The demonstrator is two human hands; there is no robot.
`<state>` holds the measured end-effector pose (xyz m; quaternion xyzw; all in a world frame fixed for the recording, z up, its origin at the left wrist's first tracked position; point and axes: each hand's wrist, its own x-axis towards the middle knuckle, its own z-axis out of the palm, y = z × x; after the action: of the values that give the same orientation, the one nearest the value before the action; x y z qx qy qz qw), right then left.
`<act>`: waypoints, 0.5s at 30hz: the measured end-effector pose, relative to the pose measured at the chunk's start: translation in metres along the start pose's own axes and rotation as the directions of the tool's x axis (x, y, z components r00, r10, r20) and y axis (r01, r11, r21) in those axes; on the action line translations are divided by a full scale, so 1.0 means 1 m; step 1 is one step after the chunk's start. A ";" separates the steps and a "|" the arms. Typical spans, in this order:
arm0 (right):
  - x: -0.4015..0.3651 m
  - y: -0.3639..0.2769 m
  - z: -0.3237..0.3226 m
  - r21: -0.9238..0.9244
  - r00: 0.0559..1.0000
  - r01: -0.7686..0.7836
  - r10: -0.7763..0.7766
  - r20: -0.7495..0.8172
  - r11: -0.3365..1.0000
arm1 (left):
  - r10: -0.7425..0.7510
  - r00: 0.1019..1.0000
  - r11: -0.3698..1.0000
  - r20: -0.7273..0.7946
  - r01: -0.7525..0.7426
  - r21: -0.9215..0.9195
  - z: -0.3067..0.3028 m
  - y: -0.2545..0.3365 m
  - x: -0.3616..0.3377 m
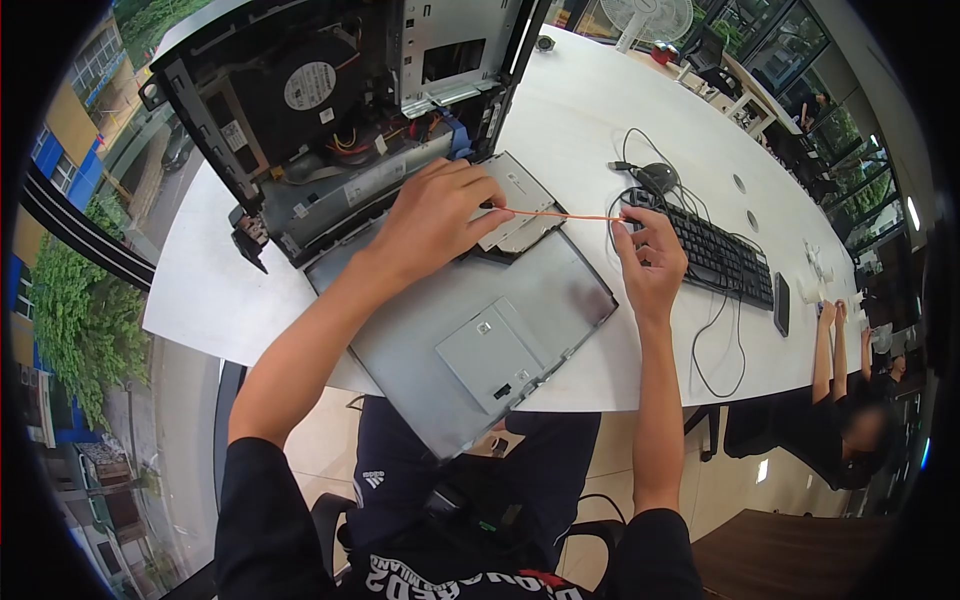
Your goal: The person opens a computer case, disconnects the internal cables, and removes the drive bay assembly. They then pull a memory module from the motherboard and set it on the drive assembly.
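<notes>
Stretched nearly straight between my hands is a thin orange cable. My left hand pinches its left end, above a silver disc drive. The right end sits between the thumb and fingers of my right hand, beside the black keyboard. Under my left forearm lies a grey metal side panel, its near corner over the table edge. Behind my left hand stands an opened computer case, with a fan cover, coloured wires and a metal bay visible inside.
A black keyboard, a mouse with its cord and a phone lie on the white table to the right. Another person sits at the far right. A white fan stands at the back.
</notes>
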<state>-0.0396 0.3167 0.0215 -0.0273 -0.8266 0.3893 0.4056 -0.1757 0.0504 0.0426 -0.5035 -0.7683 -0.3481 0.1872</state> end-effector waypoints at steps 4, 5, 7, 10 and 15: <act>0.001 0.001 0.001 0.010 0.999 0.041 -0.041 0.008 0.999 | -0.006 0.999 1.000 -0.039 0.006 0.014 0.001 0.001 0.002; 0.001 0.001 0.001 0.013 0.999 0.049 -0.049 0.013 0.999 | -0.008 0.998 1.000 -0.058 0.009 0.019 0.000 0.002 0.002; -0.001 0.001 0.002 0.021 0.999 0.050 -0.051 0.020 0.999 | -0.022 0.997 1.000 -0.079 0.024 0.018 0.002 0.003 0.003; -0.001 -0.004 0.006 0.021 0.996 0.076 -0.077 0.039 0.997 | -0.017 0.991 1.000 -0.133 0.019 0.010 0.005 -0.001 0.001; -0.002 -0.003 0.007 0.029 0.988 0.118 -0.120 0.094 0.993 | -0.009 0.995 0.999 -0.103 0.014 0.049 0.002 -0.003 -0.002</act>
<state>-0.0421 0.3101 0.0195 0.0456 -0.8405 0.3749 0.3886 -0.1778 0.0495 0.0393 -0.4757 -0.7690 -0.3555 0.2366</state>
